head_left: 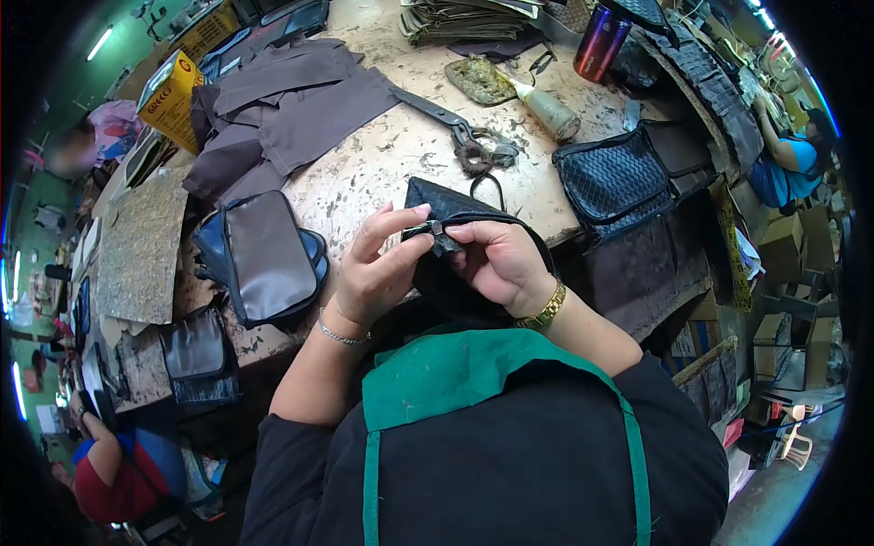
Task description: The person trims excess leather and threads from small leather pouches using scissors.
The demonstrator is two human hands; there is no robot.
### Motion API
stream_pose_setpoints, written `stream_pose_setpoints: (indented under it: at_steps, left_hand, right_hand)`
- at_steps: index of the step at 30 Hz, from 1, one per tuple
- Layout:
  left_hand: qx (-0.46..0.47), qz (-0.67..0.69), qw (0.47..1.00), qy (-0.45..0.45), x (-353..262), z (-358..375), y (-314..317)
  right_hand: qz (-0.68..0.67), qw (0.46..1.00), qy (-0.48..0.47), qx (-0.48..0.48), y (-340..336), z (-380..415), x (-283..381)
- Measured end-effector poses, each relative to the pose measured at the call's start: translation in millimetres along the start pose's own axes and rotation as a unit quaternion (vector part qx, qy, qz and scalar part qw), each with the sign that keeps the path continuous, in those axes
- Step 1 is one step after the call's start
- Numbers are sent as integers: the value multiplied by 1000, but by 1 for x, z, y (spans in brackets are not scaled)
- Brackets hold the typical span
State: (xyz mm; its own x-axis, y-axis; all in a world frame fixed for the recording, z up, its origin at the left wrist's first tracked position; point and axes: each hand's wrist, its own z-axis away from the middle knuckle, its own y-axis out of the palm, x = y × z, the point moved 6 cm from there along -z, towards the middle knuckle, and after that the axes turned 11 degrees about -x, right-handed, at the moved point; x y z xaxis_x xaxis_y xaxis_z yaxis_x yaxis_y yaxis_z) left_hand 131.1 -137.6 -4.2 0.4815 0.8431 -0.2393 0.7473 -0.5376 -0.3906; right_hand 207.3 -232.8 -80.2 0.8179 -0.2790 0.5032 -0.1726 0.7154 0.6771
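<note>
My left hand (381, 259), with a silver bracelet at the wrist, has thumb and forefinger closed on a small shiny metal piece (436, 227) at the edge of a black bag (437, 196). What kind of fitting it is cannot be made out. From the other side my right hand (503, 264), wearing a gold watch (545, 309), pinches the bag's edge close to that metal piece. A thin black loop (489, 185) sticks up behind the bag. The lower part of the bag is hidden by my hands and in shadow.
Beyond the bag lie large scissors (455, 123), a glue bottle (549, 113) and dark cut sheets (319, 118). Black pouches (270, 259) are at left, a woven-pattern black bag (614, 177) at right. A tumbler (602, 44) stands at the back. Other people sit at both sides.
</note>
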Motion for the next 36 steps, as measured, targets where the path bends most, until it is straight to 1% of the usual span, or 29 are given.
stream_pose_setpoints:
  at_steps: [1, 2, 4, 5, 6, 7, 8, 10, 11, 12, 14, 15, 16, 18, 19, 20, 22, 24, 26, 27, 29, 30, 32, 33, 35, 36]
  left_hand:
    - [-19, 39, 999, -26, 3, 2, 2]
    - [-37, 78, 995, -52, 5, 4, 2]
    - [-27, 74, 995, -59, 5, 4, 2]
    - [-16, 71, 995, -66, 5, 3, 2]
    - [-17, 70, 995, -65, 4, 0, 0]
    - [22, 46, 997, -52, 1, -3, 1]
    - [60, 21, 997, -39, -2, -3, 3]
    - [63, 12, 997, -47, -3, -2, 1]
    - [68, 4, 996, -55, -2, -2, 1]
    - [69, 5, 996, -54, -2, -3, 0]
    - [58, 117, 982, -134, 3, -6, -2]
    - [63, 130, 975, -171, 6, -9, -6]
    - [63, 128, 975, -172, 4, -12, -9]
    - [65, 144, 925, -346, 18, -4, -10]
    - [88, 119, 949, -278, 15, -6, -9]
    - [86, 119, 949, -279, 16, -3, -8]
    - [75, 109, 960, -246, 13, 1, -8]
    - [64, 112, 960, -249, 9, 0, -6]
    - [-3, 139, 955, -263, 9, 1, -7]
    - [-3, 140, 955, -262, 6, 1, -5]
    - [-11, 151, 919, -364, 9, 8, -3]
    - [-11, 151, 919, -364, 8, 7, -2]
    - [-6, 87, 941, -326, 5, 4, -3]
    - [-7, 86, 941, -326, 6, 4, -3]
    - [15, -33, 986, -166, -7, -2, -3]
    - [15, -32, 986, -165, -6, -1, -1]
  right_hand:
    - [33, 998, -43, -7, -3, 0, 4]
    - [34, 998, -43, -8, -3, 0, 4]
    - [71, 993, -93, 11, 0, 3, 9]
    - [72, 993, -93, 12, 2, 6, 10]
    - [57, 997, -52, 17, 5, 9, 8]
    - [41, 999, -10, 22, 7, 13, 5]
    - [41, 999, -11, 23, 7, 14, 4]
    - [63, 997, -15, 47, 11, 17, 2]
    - [57, 996, -35, 65, 11, 15, 2]
    - [56, 996, -36, 65, 7, 10, 1]
    - [50, 996, 5, 77, 0, 5, -3]
    - [51, 996, 5, 77, -1, 4, -2]
    - [52, 996, 10, 77, 0, 5, -3]
    - [57, 995, 16, 79, 2, 5, -4]
    - [66, 996, 10, 66, 1, 6, -5]
    - [75, 996, 3, 53, 0, 7, -5]
    - [85, 995, -8, 52, 1, 7, -5]
    - [94, 994, -19, 49, 1, 6, -7]
    - [121, 987, -87, 67, 6, 7, -4]
    - [121, 986, -88, 68, 6, 7, -5]
    - [108, 981, -135, 89, 9, 8, -2]
    - [108, 981, -135, 88, 9, 7, -3]
    - [132, 973, -161, 104, 11, 7, -5]
    - [132, 973, -160, 104, 14, 6, -4]
    - [196, 968, -146, 65, 15, 3, -5]
    - [196, 967, -147, 64, 13, 1, -6]
